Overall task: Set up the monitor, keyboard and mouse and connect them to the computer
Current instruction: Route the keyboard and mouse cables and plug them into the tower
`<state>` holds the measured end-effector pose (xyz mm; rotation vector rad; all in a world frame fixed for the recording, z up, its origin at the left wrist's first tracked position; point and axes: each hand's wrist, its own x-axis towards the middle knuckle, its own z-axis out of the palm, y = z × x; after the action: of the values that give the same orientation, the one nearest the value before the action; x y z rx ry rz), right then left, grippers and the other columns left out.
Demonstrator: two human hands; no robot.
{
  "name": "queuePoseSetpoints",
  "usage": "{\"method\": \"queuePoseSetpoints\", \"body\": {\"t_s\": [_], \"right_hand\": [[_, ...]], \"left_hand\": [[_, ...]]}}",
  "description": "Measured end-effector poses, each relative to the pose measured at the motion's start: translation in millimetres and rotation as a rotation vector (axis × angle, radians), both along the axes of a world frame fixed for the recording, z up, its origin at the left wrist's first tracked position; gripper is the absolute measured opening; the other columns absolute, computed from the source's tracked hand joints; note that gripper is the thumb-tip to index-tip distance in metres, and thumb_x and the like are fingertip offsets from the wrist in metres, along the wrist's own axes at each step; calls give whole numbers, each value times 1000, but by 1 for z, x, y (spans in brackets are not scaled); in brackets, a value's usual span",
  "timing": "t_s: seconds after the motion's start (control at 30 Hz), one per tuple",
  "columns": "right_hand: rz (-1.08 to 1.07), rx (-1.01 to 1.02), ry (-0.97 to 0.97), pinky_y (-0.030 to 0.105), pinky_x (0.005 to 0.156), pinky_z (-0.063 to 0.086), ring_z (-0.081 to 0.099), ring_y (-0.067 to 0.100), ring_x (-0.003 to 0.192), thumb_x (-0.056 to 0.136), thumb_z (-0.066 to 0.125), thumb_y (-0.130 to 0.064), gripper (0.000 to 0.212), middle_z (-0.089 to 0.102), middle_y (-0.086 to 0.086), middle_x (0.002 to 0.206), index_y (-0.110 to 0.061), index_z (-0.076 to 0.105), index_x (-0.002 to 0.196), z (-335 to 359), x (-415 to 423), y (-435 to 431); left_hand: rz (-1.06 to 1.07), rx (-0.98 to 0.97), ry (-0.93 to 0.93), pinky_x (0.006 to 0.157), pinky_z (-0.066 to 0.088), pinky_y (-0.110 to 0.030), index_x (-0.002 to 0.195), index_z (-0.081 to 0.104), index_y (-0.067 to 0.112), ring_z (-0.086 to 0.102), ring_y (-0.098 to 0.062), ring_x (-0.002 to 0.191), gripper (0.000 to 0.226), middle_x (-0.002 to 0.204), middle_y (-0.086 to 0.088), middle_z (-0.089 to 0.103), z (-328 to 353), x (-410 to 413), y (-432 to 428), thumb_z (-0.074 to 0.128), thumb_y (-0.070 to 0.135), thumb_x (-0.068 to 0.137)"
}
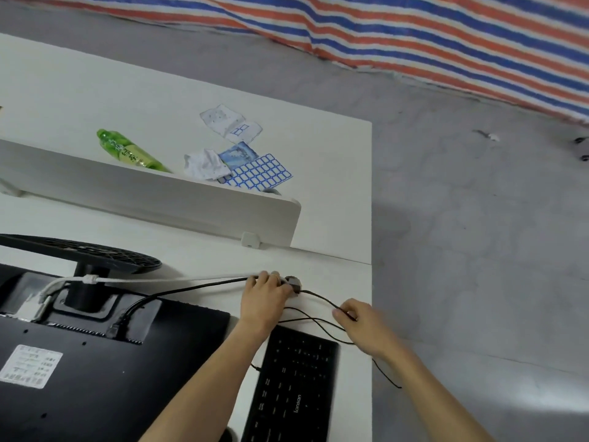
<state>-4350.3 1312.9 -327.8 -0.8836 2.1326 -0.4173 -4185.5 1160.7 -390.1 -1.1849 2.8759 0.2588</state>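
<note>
Head view: the black flat monitor lies face-down left of the black slab keyboard, its back up, probably to keep the ports reachable. Beyond the keyboard, the left hand has its fingers curled round the gathered white and black cables. The right hand pinches a thin black cord, likely to untangle it. The white desk ends just right of the keyboard, leaving little room there.

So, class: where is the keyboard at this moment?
In the head view, the black keyboard lies lower centre on the white desk near its right edge, just right of the face-down monitor.
</note>
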Motion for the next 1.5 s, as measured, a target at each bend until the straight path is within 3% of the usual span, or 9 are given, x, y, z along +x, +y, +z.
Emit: {"method": "queuePoseSetpoints", "body": {"t_s": [0.17, 0.27, 0.47, 0.73, 0.87, 1.0, 1.17, 1.3, 1.5], "right_hand": [[-169, -68, 84, 16, 72, 44, 67, 19, 90, 103, 48, -29, 27, 75, 2, 93, -21, 71, 92, 13, -34, 46], [-72, -126, 163, 16, 68, 44, 65, 10, 79, 102, 50, -34, 25, 71, -10, 81, -26, 71, 92, 25, -30, 22], [6, -84, 119, 32, 69, 49, 61, 15, 78, 96, 50, -46, 34, 70, -5, 80, -22, 73, 88, 23, -12, -27], [-144, -51, 39, 29, 73, 48, 65, 17, 81, 99, 52, -40, 31, 69, -4, 79, -17, 67, 84, -2, -31, 44], [-91, -120, 103, 34, 72, 51, 62, 15, 72, 100, 50, -41, 27, 67, -6, 72, -25, 68, 87, 9, -27, 40], [-61, -188, 71, 30, 61, 47, 58, 9, 66, 97, 56, -46, 26, 62, -9, 69, -27, 71, 87, 29, -21, 21], [-129, -78, 93, 24, 64, 44, 59, 12, 72, 96, 57, -48, 39, 62, -10, 66, -17, 69, 76, 27, -45, 52], [-201, -112, 125, 24, 62, 43, 60, 16, 76, 100, 52, -42, 32, 63, -9, 71, -21, 64, 79, 24, -46, 64], [37, -75, 145, 36, 73, 53, 59, 14, 69, 97, 50, -47, 30, 68, -5, 74, -26, 68, 85, 43, -28, 26]], "left_hand": [[95, 117, -120, 93, 41, -37, 126, 60, 39, 47, -23, 124, 34, 128, 1, 56, 1, -12, 5, 52, 24, 97], [-20, 214, 35, 96, 42, -37, 144, 43, 37, 43, -23, 127, 47, 140, 2, 48, 15, -33, 17, 49, 29, 98], [-183, -16, -3, 75, 42, -38, 97, 70, 29, 62, -23, 91, 12, 87, 7, 74, 21, -29, 15, 59, 29, 96], [-76, 8, -117, 93, 36, -36, 113, 68, 34, 50, -19, 118, 29, 113, 10, 69, 13, -19, 12, 40, 37, 104], [-265, 82, 82, 100, 38, -39, 129, 60, 30, 50, -20, 127, 31, 124, 7, 67, 23, -44, 34, 48, 37, 101], [-560, -66, 134, 73, 47, -35, 91, 70, 20, 67, -23, 82, 15, 75, 3, 73, 38, -52, 32, 57, 27, 92], [-121, -50, -184, 90, 36, -35, 118, 64, 31, 54, -20, 117, 31, 106, 7, 73, 30, 7, -21, 47, 16, 97], [-137, -12, -214, 94, 36, -36, 122, 64, 30, 46, -21, 124, 29, 123, 7, 67, 30, 5, -9, 44, 31, 101], [-262, 112, 99, 107, 34, -37, 138, 47, 17, 45, -20, 131, 51, 134, 3, 59, 52, -46, 31, 51, 49, 98]]}}
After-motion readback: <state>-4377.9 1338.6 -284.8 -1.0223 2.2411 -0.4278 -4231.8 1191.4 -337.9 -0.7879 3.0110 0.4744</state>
